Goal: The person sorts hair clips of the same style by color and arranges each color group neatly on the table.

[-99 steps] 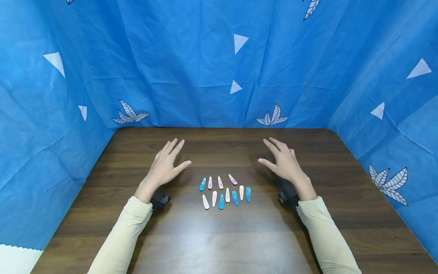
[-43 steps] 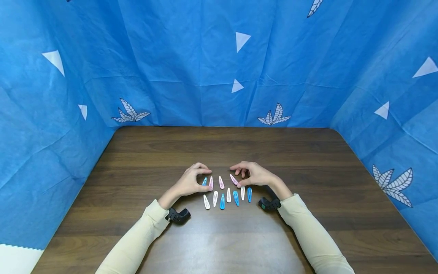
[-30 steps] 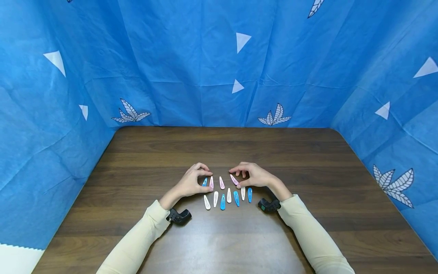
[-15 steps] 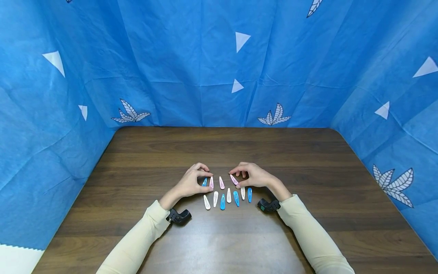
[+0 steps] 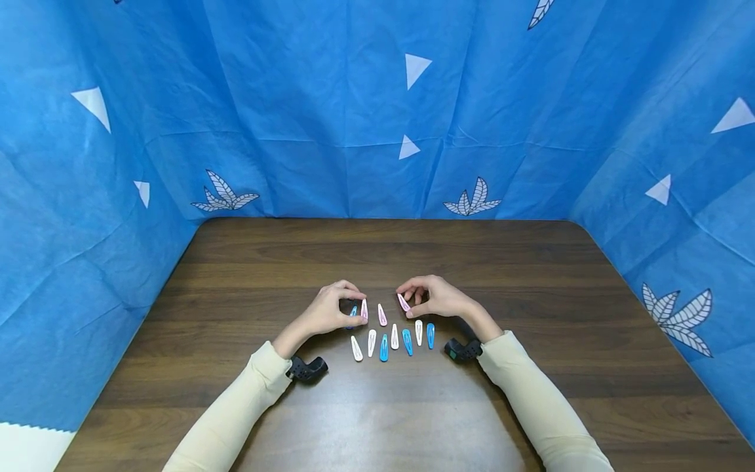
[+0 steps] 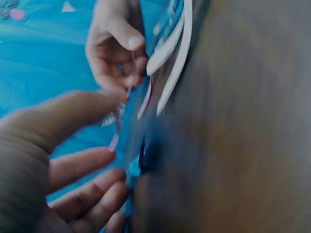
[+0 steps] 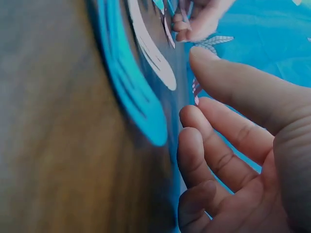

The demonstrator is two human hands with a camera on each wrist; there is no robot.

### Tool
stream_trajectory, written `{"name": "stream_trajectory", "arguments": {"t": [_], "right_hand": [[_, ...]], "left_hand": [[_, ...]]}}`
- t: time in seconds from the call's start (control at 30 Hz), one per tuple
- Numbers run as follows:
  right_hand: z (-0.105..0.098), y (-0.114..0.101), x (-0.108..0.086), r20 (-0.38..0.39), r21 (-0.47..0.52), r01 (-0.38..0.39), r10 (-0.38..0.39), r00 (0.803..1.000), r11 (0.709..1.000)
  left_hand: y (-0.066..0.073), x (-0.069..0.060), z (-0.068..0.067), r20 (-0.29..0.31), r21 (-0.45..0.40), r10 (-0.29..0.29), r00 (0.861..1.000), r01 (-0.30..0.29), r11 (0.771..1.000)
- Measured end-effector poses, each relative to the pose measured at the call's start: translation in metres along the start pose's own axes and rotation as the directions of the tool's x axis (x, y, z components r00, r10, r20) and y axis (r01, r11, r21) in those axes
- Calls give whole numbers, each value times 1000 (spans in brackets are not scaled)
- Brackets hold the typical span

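Note:
My left hand [image 5: 326, 312] pinches a pink snap hair clip [image 5: 364, 310] by its two ends, thumb at the near end and index finger at the far end. My right hand [image 5: 441, 299] grips another pink hair clip [image 5: 404, 302] the same way. Both clips are slightly above the table. In the left wrist view, the held pink clip [image 6: 114, 141] runs between thumb and index finger. The right wrist view shows the right hand's pink clip [image 7: 196, 92], partly behind the fingers. A third pink clip [image 5: 382, 314] lies between the hands. A blue clip [image 5: 353, 313] sits beneath the left hand, partly covered.
Nearer me, a row of white clips [image 5: 371, 343] and blue clips [image 5: 384, 347] lies on the brown wooden table [image 5: 377, 419]. A blue cloth [image 5: 330, 98] hangs along the back and sides. Black wrist cameras [image 5: 308, 370] hang below both wrists.
The hands came inward from being spread apart, closed on the outer two pink clips, and within the last half second raised them a little. The other clips stayed put.

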State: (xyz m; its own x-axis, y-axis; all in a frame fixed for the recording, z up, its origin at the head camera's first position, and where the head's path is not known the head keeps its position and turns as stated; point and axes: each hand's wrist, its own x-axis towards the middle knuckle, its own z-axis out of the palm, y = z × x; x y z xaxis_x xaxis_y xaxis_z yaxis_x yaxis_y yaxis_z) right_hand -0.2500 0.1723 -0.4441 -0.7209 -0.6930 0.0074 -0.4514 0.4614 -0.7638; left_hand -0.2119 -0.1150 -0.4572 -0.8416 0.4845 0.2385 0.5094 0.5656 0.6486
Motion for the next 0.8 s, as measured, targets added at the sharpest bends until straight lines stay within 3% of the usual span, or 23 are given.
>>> {"name": "stream_trajectory", "arguments": {"t": [0.17,0.5,0.8], "right_hand": [[-6,-5,11,-44,-20,6,-7,999,1000],[-18,-29,54,-159,-24,-107,102,982,994],[-10,-34,87,-208,93,-177,193,959,980]], "left_hand": [[1,13,-15,13,-51,-31,999,31,998],[-11,46,-43,-44,-164,-97,994,88,982],[-28,65,-51,-26,-163,-154,988,148,976]]}}
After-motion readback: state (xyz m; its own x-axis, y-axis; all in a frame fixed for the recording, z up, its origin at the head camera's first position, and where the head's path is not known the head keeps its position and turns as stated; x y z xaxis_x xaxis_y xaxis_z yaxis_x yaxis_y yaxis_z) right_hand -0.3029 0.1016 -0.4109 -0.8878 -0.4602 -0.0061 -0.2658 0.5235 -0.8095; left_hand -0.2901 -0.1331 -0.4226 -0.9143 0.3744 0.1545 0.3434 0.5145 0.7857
